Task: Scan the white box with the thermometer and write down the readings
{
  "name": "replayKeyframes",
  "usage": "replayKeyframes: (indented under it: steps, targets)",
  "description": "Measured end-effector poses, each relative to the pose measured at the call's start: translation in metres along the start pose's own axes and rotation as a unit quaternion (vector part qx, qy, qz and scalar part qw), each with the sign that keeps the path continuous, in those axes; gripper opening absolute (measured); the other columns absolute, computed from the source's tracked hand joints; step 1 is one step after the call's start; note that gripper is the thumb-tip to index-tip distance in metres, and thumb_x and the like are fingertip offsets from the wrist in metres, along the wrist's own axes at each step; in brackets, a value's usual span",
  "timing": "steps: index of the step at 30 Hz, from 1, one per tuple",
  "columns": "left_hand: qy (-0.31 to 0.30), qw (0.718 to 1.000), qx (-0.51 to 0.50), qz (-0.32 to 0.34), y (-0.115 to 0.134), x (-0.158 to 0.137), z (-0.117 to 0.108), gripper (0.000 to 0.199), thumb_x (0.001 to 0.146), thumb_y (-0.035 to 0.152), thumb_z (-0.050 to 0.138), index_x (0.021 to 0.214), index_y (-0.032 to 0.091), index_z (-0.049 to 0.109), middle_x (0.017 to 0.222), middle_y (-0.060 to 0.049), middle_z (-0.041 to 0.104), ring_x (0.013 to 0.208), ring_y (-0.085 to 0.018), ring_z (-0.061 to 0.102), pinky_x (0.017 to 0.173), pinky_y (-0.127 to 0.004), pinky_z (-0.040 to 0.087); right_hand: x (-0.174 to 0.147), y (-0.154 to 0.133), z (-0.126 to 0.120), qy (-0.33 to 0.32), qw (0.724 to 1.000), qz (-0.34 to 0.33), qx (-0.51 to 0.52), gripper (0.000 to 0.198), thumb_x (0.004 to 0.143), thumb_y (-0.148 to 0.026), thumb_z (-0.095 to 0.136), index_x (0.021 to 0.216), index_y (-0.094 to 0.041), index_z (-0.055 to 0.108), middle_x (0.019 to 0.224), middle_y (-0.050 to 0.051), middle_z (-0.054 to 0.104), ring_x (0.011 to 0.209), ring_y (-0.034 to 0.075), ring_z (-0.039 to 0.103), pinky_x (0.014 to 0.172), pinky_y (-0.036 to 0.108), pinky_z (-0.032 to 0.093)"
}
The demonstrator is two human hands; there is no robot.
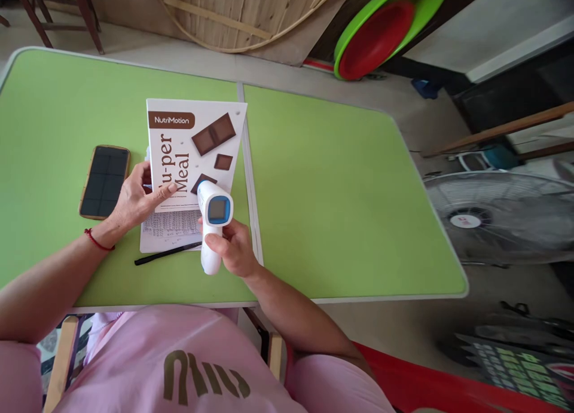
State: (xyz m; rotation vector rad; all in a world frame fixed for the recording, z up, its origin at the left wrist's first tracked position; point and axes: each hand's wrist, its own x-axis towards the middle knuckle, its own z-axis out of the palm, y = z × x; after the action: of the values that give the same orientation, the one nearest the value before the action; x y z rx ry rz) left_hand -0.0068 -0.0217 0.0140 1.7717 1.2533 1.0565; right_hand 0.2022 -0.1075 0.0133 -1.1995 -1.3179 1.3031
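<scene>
My left hand [141, 192] grips the lower left edge of a white box [173, 153] printed "NutriMotion" and chocolate pieces, thumb across its front. In my right hand [235, 245] is a white infrared thermometer [210, 248] with a blue-rimmed display; its body covers the box's lower right corner. The screen looks dark grey, and I cannot read any figures on it. Beneath the box lies a sheet of paper [170, 225] with rows of small writing, partly covered. A black pen [165, 254] rests across the paper's lower edge.
A phone in a brown case [105, 180] lies left of my left hand on the green folding table [341, 198]. Beyond the right edge stands a fan [466, 219]. Green and red basins [376, 39] lean at the back near a round wooden board [242, 12].
</scene>
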Motion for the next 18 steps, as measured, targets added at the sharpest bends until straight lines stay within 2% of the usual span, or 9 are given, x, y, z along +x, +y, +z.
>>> replayKeyframes:
  steps: [7, 12, 18]
  targets:
    - [-0.002, 1.0, 0.009, 0.017, -0.0018, 0.0002, -0.0008, 0.059, 0.081, 0.069, 0.068, 0.104, 0.016, 0.056, 0.102, -0.012, 0.067, 0.087, -0.026, 0.067, 0.064, -0.035, 0.059, 0.0009, 0.0013, -0.0008, -0.007, 1.0, -0.004, 0.0, 0.027, 0.071, -0.047, 0.064, 0.072, -0.02, 0.059, 0.064, 0.0, 0.058, 0.057, 0.013, 0.048, 0.055, 0.028, 0.042]
    - [-0.002, 1.0, 0.002, 0.006, -0.0006, 0.0014, -0.0002, 0.064, 0.078, 0.072, 0.068, 0.104, 0.015, 0.056, 0.1, -0.012, 0.067, 0.086, -0.026, 0.067, 0.063, -0.034, 0.058, 0.0019, 0.0028, -0.0012, -0.005, 1.0, -0.014, 0.019, 0.025, 0.07, -0.043, 0.067, 0.074, -0.019, 0.06, 0.064, 0.0, 0.058, 0.057, 0.012, 0.048, 0.055, 0.027, 0.041]
    - [-0.003, 1.0, 0.005, 0.008, -0.0006, 0.0026, -0.0009, 0.059, 0.078, 0.069, 0.07, 0.1, 0.016, 0.056, 0.095, -0.01, 0.067, 0.083, -0.024, 0.066, 0.06, -0.033, 0.056, 0.0022, 0.0032, -0.0006, -0.016, 1.0, -0.012, 0.003, 0.036, 0.071, -0.054, 0.068, 0.073, -0.019, 0.059, 0.064, 0.0, 0.055, 0.057, 0.011, 0.045, 0.053, 0.027, 0.039]
